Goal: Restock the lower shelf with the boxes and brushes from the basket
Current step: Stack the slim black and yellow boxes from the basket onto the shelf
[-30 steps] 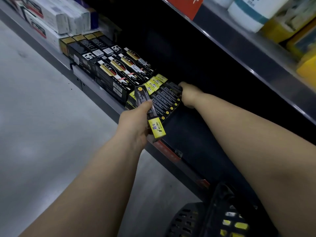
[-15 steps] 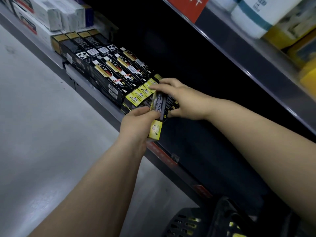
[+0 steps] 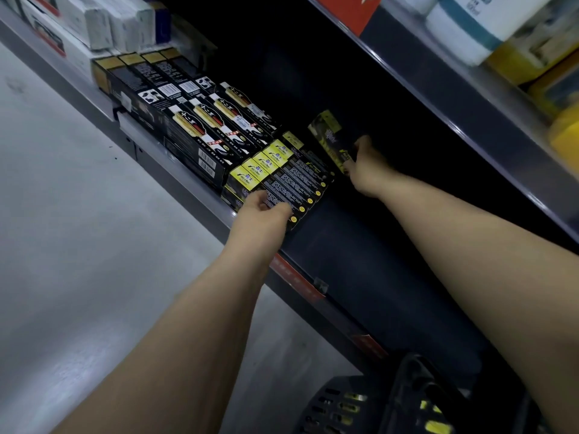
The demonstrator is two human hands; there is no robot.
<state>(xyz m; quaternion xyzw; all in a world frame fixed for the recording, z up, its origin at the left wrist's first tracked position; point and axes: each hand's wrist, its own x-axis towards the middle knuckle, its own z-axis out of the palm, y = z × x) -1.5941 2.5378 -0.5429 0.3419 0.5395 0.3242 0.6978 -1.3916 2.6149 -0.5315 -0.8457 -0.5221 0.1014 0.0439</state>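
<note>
The left hand lies on at least four yellow-ended boxes at the lower shelf front edge, grip unclear; the right hand pinches one box farther back.

Black-and-yellow boxes lie flat in a tight row at frame centre on the dark lower shelf. Another box is held tilted by the right hand just right of them. The black basket, at lower right, holds yellow packs.

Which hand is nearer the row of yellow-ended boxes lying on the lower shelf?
Left. The left hand touches the near end of the row; the right hand is apart from it, farther back in the shelf, holding a separate box tilted up.
</note>
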